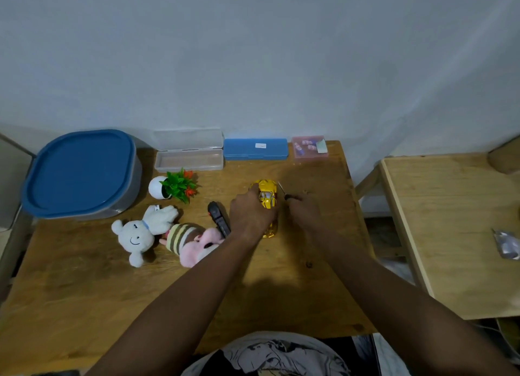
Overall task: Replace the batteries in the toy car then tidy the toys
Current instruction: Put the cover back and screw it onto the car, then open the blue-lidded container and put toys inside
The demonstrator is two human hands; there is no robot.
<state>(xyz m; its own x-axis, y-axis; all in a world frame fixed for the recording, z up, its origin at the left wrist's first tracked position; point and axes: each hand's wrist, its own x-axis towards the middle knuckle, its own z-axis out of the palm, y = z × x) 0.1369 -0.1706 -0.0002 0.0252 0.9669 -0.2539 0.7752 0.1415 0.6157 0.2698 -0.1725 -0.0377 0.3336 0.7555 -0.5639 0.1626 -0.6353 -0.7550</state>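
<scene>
My left hand [247,215] curls round the car [267,196] at mid-table [168,291]. The car is glossy yellow with pale detail at its middle, and its length runs away from me. Just beside it, my right hand [305,211] grips a dark-handled screwdriver [289,197], its thin tip near the car's far end.

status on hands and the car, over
Left hand grips yellow toy car. Right hand holds screwdriver, tip beside the car. Black remote by left wrist, not in the way.
</scene>
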